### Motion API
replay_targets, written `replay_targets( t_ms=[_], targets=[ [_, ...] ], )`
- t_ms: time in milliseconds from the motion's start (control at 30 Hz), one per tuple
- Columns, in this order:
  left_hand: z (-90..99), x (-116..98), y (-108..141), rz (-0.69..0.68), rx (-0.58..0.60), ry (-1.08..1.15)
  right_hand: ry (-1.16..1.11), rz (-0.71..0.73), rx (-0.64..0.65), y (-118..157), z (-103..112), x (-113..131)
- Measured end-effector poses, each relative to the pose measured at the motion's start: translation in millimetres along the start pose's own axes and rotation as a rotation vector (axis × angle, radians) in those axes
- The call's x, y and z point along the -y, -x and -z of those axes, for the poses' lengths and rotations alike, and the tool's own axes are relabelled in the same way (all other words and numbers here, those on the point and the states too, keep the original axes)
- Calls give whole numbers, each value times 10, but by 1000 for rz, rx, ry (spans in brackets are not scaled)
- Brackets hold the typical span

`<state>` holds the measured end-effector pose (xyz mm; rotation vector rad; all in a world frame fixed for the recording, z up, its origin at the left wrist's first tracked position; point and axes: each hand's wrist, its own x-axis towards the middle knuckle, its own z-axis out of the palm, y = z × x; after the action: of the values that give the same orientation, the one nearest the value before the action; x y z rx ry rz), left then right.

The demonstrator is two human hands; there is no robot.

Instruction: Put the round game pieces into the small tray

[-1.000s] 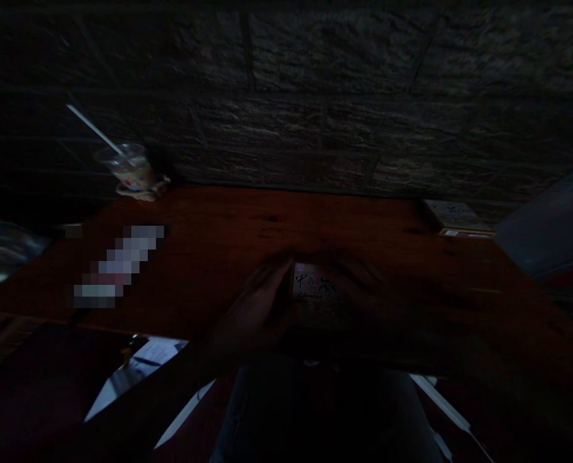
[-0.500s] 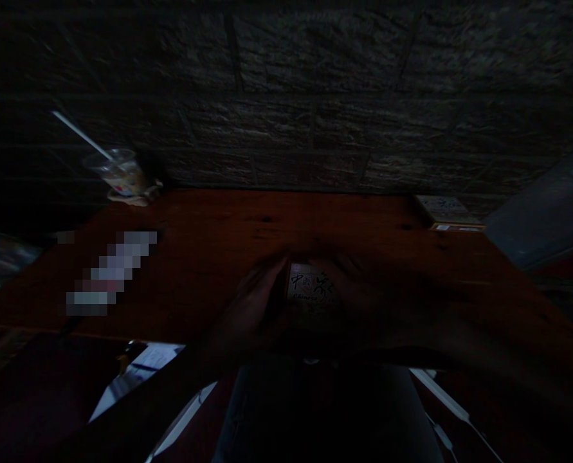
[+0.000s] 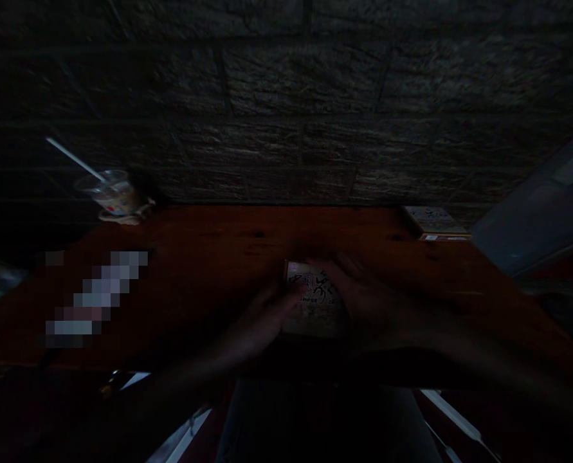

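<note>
A small flat box point(image 3: 315, 318) printed with black Chinese characters and the word "Chinese", apparently a Chinese chess box, rests near the front edge of the wooden table. My left hand point(image 3: 271, 315) grips its left side, the thumb lying across the printed top. Around the right side is my right hand point(image 3: 363, 296), thumb and fingers on the upper right part of the lid. Dim light hides much of the fingers and the box's lower edge.
A similar box point(image 3: 433, 222) lies at the table's back right corner. At the back left stands a clear plastic cup point(image 3: 115, 193) with a white straw. A blurred-out long object point(image 3: 98, 292) lies on the left. Behind the table point(image 3: 209, 247) rises a block wall point(image 3: 276, 148).
My left thumb has come over the top of the box, covering some of the lettering. The view has tipped slightly, so the table sits lower.
</note>
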<state>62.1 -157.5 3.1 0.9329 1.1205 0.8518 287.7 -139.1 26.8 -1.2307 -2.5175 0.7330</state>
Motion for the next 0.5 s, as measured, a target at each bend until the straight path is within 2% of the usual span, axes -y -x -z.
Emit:
replay_targets(
  t_ms=[100, 167, 200, 300, 333, 400, 500],
  targets=[
    [-130, -129, -241, -42, -72, 104, -60, -29, -14, -154, 174, -115],
    [-185, -277, -396, -68, -94, 145, -201, -73, -59, -286, 247, -261],
    [-209, -357, -461, -47, -74, 156, -314, -110, -122, -354, 267, -343],
    [-293, -525, -591, 47, -3, 179, -770, -283, -423, -511, 272, -547],
    [-329, -540, -617, 72, 14, 190, -907, -349, -464, -538, 261, -584],
    [-403, -510, -654, 99, 9, 207, -1097, -465, -457, -548, 227, -608],
    [-480, -408, -689, 161, -47, 205, -1165, -534, -431, -505, 161, -560]
  ],
)
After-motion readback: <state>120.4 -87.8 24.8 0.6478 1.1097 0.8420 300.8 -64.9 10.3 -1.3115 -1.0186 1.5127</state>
